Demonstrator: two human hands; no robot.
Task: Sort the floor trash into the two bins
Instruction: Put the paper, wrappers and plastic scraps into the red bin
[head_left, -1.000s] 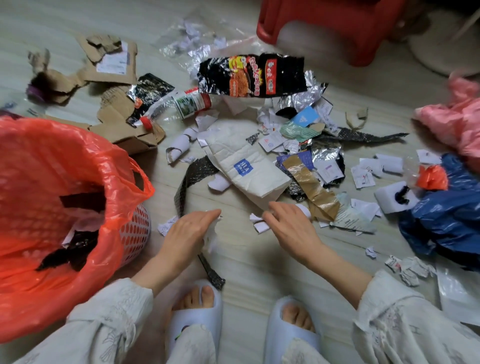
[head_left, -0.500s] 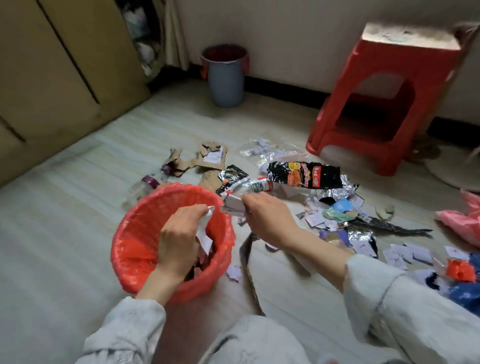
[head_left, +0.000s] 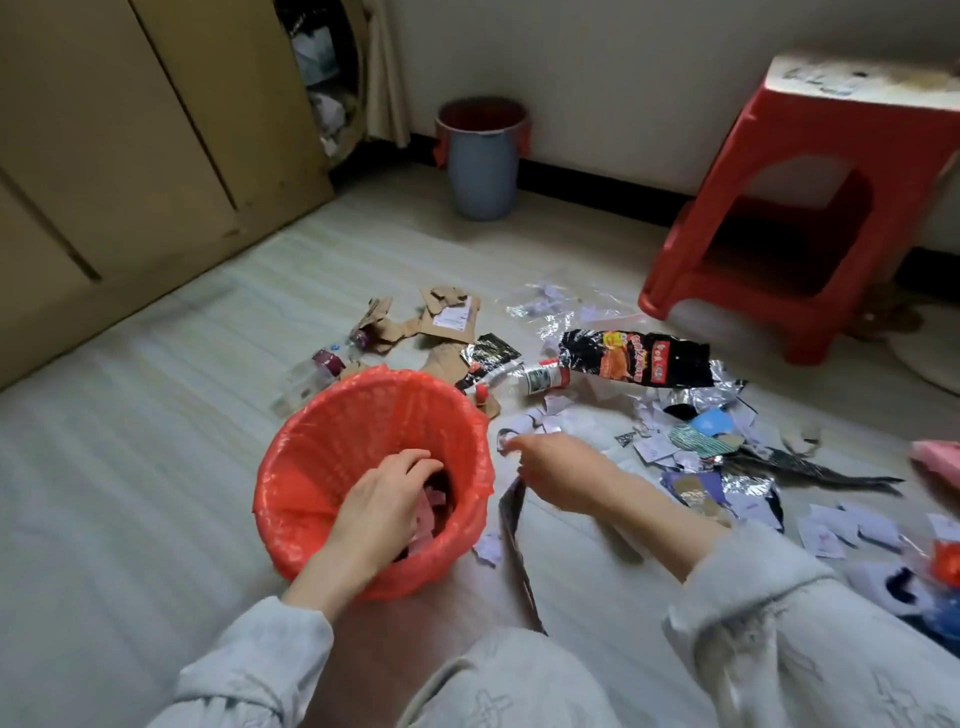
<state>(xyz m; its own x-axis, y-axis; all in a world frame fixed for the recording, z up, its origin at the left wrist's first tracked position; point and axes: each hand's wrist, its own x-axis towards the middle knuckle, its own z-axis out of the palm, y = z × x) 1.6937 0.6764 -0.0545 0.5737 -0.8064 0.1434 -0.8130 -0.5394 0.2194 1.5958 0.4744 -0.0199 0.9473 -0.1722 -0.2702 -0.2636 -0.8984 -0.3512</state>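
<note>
The white scrap held half a second ago is gone from the left hand (head_left: 387, 496), whose fingers are now spread inside the red-lined bin (head_left: 311, 452). Beside it, something pale seems pinched by the right hand (head_left: 558, 470), though blurred. More paper scraps (head_left: 657, 447) remain beyond.

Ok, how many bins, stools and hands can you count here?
Bins: 2, the red-lined bin and the grey-blue bin
Stools: 1, the red stool
Hands: 2, the left hand and the right hand
Total: 5
</note>
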